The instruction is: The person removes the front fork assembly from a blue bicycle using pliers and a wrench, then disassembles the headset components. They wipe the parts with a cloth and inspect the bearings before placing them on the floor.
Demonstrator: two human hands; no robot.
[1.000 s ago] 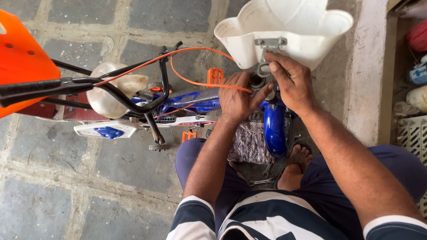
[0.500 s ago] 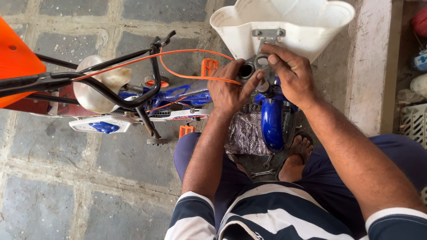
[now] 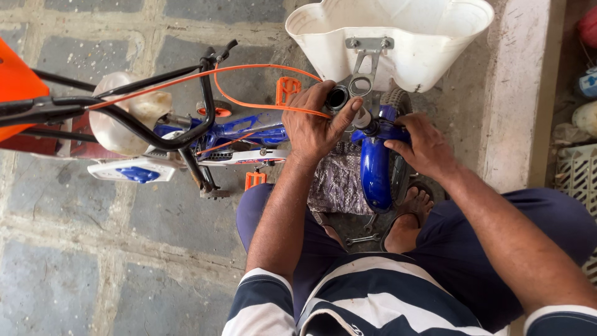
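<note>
Gripping the black head tube [image 3: 337, 98] at the front of a small blue bicycle frame [image 3: 249, 132], the person's left hand [image 3: 314, 121] is curled around it, thumb and fingers closed over the open end. The right hand [image 3: 423, 144] is wrapping over the top of the blue front mudguard [image 3: 375, 174] and fork, fingers bent and pressing down — holding it rather than resting open. Just above the tube, a grey metal bracket [image 3: 364, 68] is hanging from a white plastic basket [image 3: 398, 34], its ring sitting beside the tube's mouth and seemingly touching it.

An orange brake cable [image 3: 261, 102] is looping from the black handlebar [image 3: 155, 134], which is lying off to the left on the stone floor [image 3: 93, 249], and is passing right under the left hand. A small spanner [image 3: 362, 239] is lying between the person's bare feet, beside a patterned cloth [image 3: 339, 183].

Several things look risky here. The cable is running where the fingers are working, so it could get pinched between ring and tube. The basket looks top-heavy on one bracket — if the left hand loosens, it may swing and pull the ring out of line. The fork is being steadied by the right hand alone, so a slip could let the wheel [image 3: 398, 102] twist toward the bare toes.
</note>
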